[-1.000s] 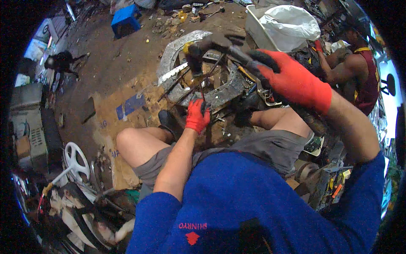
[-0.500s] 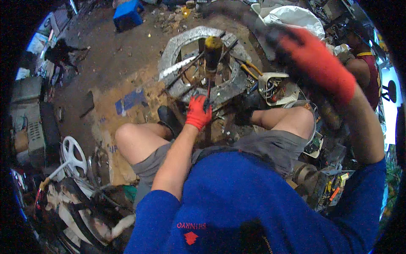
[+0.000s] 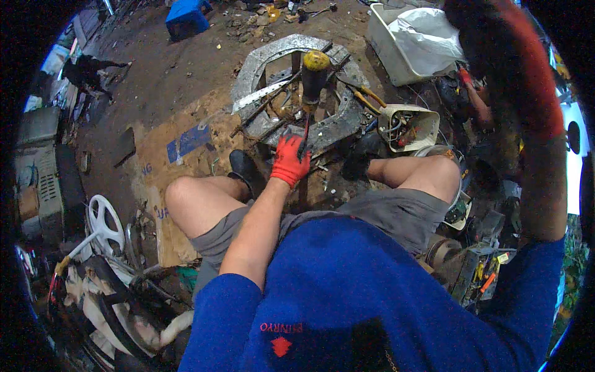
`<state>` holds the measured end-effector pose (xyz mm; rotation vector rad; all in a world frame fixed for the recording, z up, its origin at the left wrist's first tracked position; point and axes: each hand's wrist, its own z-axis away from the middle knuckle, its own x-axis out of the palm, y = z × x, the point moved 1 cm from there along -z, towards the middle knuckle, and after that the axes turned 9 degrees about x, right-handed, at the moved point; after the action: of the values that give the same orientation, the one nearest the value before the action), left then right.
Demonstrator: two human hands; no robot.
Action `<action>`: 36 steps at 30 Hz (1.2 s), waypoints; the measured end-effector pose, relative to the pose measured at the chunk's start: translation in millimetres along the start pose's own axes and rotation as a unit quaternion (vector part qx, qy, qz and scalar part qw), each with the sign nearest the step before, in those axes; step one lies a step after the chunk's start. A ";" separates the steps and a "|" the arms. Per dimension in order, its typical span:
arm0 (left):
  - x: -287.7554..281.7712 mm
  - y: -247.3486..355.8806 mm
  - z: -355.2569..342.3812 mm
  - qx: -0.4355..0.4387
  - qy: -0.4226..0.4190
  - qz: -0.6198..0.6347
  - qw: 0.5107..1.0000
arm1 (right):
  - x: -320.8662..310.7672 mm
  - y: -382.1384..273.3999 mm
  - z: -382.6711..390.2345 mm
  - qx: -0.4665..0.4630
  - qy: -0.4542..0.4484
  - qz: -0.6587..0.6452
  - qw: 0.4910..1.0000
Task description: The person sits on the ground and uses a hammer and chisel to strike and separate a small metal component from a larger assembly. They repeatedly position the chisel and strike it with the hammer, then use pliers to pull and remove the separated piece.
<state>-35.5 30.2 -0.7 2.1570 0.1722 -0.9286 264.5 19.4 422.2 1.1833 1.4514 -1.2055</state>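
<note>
In a red glove, my left hand (image 3: pixel 290 162) is closed round the lower shaft of a screwdriver (image 3: pixel 315 77). Its thick black handle with a yellow end stands upward. The tip is hidden by my fingers, beside a small grey metal piece (image 3: pixel 290 132). Both are at the near edge of a heavy octagonal metal ring (image 3: pixel 251 80) on the ground between my feet. My right hand (image 3: pixel 538 80), also in red, is raised at the far right and smeared by motion. A dark blur lies beside it, and its fingers cannot be made out.
Yellow-handled pliers (image 3: pixel 369 99) lie on the ring's right side. Beyond stand a cream bin (image 3: pixel 387 53) with a white sack and a small tub (image 3: pixel 427 121) of scraps. Another person's gloved hand (image 3: pixel 465 77) is at right. Flattened cardboard (image 3: pixel 149 186) lies left; a blue crate (image 3: pixel 186 20) stands far left.
My right hand has swung up and to the right, away from the ring, uncovering the cream bin and the other person's hand. My left hand and the screwdriver have stayed nearly in place.
</note>
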 end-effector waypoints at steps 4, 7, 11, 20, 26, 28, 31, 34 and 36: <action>1.3 1.1 -1.6 -0.008 0.009 0.012 1.000 | 41.5 16.9 1.6 0.029 0.007 0.158 0.987; -8.0 6.9 -8.1 0.017 -0.038 0.020 0.999 | 92.9 -26.5 19.3 0.026 -0.025 -0.147 0.988; -4.1 11.1 -9.8 -0.008 0.000 0.015 1.000 | 24.9 -27.7 7.3 0.110 -0.033 -0.104 0.988; 1.4 -5.4 -2.0 0.017 -0.005 0.008 1.000 | 39.6 -52.4 4.1 0.214 -0.119 -0.180 0.953; -0.4 3.4 0.8 -0.014 -0.004 0.017 1.000 | 15.0 -26.7 16.9 0.038 0.033 0.058 0.997; -2.5 0.7 -0.7 -0.032 -0.019 0.030 0.999 | 46.2 -29.7 16.6 0.065 -0.022 0.042 0.997; -5.0 3.9 -3.5 0.034 -0.038 0.017 0.999 | 81.6 -38.2 17.0 0.165 -0.196 -0.183 0.949; -1.8 7.4 -4.4 0.015 0.001 0.023 1.000 | 33.3 -55.5 4.3 0.191 -0.130 -0.081 0.970; -4.9 0.4 1.2 0.007 -0.008 0.011 1.000 | 10.8 -63.7 2.5 0.231 -0.110 -0.076 0.964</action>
<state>-39.6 29.9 2.2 2.1596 0.1343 -0.9381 200.2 13.6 420.6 1.2034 1.1417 -1.7914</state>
